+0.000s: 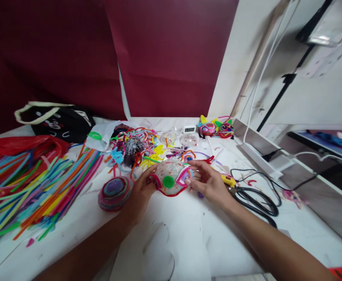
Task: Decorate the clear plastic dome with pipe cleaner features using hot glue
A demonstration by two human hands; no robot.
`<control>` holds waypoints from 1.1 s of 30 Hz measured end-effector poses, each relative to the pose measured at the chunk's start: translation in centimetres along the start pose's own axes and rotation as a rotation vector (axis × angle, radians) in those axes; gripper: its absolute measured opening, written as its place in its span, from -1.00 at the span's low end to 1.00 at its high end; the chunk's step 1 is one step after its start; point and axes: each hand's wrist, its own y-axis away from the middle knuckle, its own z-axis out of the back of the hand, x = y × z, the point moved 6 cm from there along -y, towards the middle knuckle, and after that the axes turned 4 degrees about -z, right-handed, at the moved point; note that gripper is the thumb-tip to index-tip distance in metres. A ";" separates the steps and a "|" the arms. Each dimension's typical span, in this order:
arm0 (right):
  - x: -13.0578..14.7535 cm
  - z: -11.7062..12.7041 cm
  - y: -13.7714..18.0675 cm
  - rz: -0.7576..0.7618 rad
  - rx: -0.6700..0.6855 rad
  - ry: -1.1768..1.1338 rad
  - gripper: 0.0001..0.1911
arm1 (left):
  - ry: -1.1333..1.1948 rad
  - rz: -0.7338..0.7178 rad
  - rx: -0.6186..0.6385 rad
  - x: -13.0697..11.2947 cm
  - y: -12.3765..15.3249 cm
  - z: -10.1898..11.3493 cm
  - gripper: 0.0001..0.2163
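Both my hands hold a clear plastic dome (171, 175) decorated with pipe cleaners, a red rim and a green dot on its front. My left hand (140, 191) grips its left side, fingers curled round the edge. My right hand (207, 179) pinches its right side, where a purple loop sits. The dome hovers just above the white table (171, 234).
A big heap of coloured pipe cleaners (33, 187) lies at left, a coiled round pad (114, 192) beside my left hand. Tangled pieces (135, 148), clear domes (188, 139), two finished pieces (216, 128), a small clock (189, 129), a yellow glue gun (228, 180) with black cable, a black bag (56, 123).
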 end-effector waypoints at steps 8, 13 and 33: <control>-0.5 0.2 0.0 -0.058 -0.008 0.031 -0.40 | -0.110 0.068 0.092 1.6 0.1 1.0 -0.41; -0.8 0.5 -0.1 -0.066 -0.025 0.052 -0.42 | -0.016 0.196 0.167 1.1 0.6 0.2 -0.41; 0.1 1.0 0.0 -0.041 -0.032 0.234 -0.50 | -0.207 0.174 0.227 -0.3 -1.7 -1.5 -0.25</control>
